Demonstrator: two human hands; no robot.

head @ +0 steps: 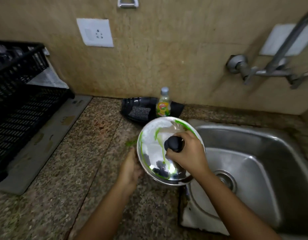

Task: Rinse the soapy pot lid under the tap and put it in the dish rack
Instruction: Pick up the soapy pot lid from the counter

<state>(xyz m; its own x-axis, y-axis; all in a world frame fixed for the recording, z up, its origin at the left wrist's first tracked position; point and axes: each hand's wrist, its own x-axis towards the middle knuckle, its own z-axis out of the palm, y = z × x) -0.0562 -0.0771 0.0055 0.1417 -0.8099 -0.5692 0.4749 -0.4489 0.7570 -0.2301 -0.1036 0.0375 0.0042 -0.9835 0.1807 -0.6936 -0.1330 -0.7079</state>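
Observation:
A round steel pot lid (153, 153), streaked with green soap, is held above the counter at the sink's left edge. My right hand (189, 153) grips its black knob (174, 143) from the right. My left hand (130, 168) is at the lid's left rim, its fingers partly hidden behind the lid. The tap (271, 71) juts from the wall at the upper right, with no water visibly running. The black plastic dish rack (20, 104) stands on a grey tray at the far left.
The steel sink (264, 153) with its drain (225, 179) lies on the right. A dish soap bottle (163, 104) and a scrub pad (139, 112) sit in a black tray against the wall. Speckled granite counter (80, 161) runs between rack and sink.

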